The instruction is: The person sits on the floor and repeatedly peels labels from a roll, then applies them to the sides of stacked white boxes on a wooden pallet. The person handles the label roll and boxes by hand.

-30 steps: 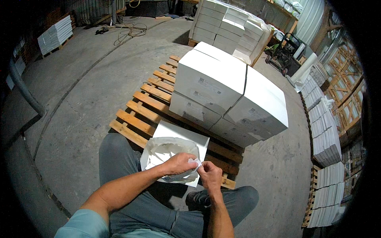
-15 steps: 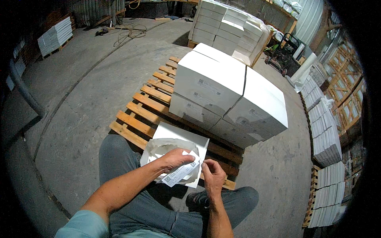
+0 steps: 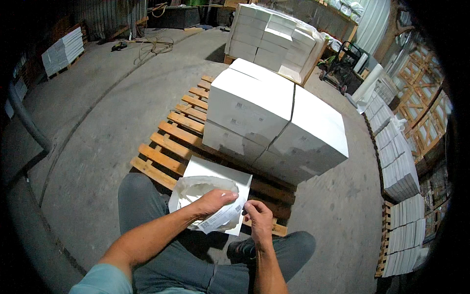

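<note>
My left hand [image 3: 217,201] is closed on a strip of white printed labels [image 3: 218,220], thumb on top. At the strip's upper right end, the thumb and fingers of my right hand [image 3: 259,218] pinch its edge. Under my left hand is a round, open white bag or wrapper [image 3: 182,190] with a ragged, torn-looking rim. White pieces show inside it, partly hidden by my hand and wrist. It rests on a flat white board or box [image 3: 215,168] at the near end of a wooden pallet [image 3: 156,155], between my bent knees.
Large white cartons [image 3: 252,95] with small labels stand two high on the pallet, just ahead. Behind them is a wrapped stack of white boxes [image 3: 245,36]. White stacks [image 3: 401,235] line the right side. A hand truck [image 3: 338,73] and a coiled hose [image 3: 155,46] are farther back.
The view has shifted slightly, so the surroundings sit a little to the left. The label strip has tilted a little in my left hand. My right fingers stay pinched at its end.
</note>
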Demonstrator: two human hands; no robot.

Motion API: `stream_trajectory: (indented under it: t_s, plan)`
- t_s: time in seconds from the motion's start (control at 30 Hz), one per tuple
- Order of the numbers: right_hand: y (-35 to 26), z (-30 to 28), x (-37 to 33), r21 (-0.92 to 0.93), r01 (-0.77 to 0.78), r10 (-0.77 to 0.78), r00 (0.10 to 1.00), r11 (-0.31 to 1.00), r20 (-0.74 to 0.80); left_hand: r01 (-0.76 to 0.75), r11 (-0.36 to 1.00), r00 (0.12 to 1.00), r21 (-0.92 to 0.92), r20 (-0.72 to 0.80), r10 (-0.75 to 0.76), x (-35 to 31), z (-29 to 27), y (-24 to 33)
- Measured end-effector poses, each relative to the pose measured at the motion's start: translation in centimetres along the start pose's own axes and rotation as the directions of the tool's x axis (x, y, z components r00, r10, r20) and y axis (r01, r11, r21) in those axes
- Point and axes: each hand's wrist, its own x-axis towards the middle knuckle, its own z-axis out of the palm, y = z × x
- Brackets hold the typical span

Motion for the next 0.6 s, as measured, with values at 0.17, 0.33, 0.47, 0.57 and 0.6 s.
stream_trajectory:
  t_s: [0.17,0.33,0.47,0.57,0.6]
  plan:
    - [0.1,-0.3,0.2,0.130,-0.054,0.049,0.998,0.990,0.037,0.055,0.942,0.994,-0.332,0.108,-0.020,-0.2,0.3,0.0]
    - [0.2,0.4,-0.1,-0.144,-0.053,0.058,0.998,0.988,0.025,0.000,0.995,0.999,-0.104,0.042,0.004,-0.6,1.2,-0.5]
    - [0.2,0.6,0.0,-0.192,-0.038,0.044,0.999,0.981,0.030,0.010,0.997,1.000,-0.080,0.016,-0.008,-0.4,1.2,-1.0]
    - [0.3,0.4,0.1,-0.230,-0.041,0.054,0.997,0.972,0.052,0.035,0.991,0.999,-0.132,0.012,-0.033,-0.3,0.9,-1.4]
    - [0.9,0.0,0.4,-0.224,-0.023,0.039,0.997,0.974,0.070,0.037,0.991,0.999,-0.130,0.010,-0.036,-0.2,0.7,-1.5]
